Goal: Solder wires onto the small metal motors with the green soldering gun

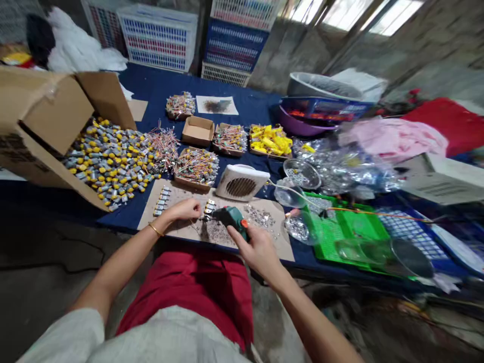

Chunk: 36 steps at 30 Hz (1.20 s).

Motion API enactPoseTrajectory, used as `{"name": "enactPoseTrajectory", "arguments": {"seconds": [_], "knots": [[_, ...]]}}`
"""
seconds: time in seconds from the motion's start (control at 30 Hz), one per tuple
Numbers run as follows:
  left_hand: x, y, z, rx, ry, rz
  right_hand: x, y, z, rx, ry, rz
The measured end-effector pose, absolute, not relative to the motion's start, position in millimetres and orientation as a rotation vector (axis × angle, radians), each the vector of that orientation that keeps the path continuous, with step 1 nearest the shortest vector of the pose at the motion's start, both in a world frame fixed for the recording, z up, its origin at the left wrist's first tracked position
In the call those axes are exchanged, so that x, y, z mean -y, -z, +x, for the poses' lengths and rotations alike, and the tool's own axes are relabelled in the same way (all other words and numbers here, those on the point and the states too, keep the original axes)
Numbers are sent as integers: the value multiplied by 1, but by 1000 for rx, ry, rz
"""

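My right hand (258, 250) is wrapped round a green soldering tool (231, 219) with an orange button, its tip pointing left. My left hand (184, 208) is closed in a pinch beside that tip, on a small silver motor (209, 207); its wrist wears a gold bangle. Both hands work over a brown cardboard sheet (181, 230) at the table's near edge. A short row of small motors (161, 201) lies on the sheet left of my left hand. A scatter of tiny silver bits (260, 217) lies right of the tool.
An open cardboard box (45, 113) spills grey and yellow motors (111, 161) at the left. Small trays of wired parts (196, 165) and yellow pieces (269, 139) stand behind. A white fan unit (241, 183), clear bowls (301, 174) and green trays (342, 229) sit to the right.
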<state>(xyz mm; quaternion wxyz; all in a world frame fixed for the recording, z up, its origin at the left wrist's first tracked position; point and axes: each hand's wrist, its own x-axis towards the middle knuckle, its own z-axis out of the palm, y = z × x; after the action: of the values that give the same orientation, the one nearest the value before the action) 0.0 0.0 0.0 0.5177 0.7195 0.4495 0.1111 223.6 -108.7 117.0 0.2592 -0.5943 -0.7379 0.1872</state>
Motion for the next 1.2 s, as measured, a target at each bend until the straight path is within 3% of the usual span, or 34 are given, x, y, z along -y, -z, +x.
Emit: {"name": "enactPoseTrajectory", "arguments": {"seconds": [0.6,1.03,1.2], "knots": [[0,-9,2,-1119,-238,1777,169,-89,268,1270,-668,-1831],[0,-19,2,-1128,-186,1780,175,-86,271,1158,-754,-1811],[25,-29,-38,-1387,-601,2085,181,-83,273,1068,-806,-1808]]}}
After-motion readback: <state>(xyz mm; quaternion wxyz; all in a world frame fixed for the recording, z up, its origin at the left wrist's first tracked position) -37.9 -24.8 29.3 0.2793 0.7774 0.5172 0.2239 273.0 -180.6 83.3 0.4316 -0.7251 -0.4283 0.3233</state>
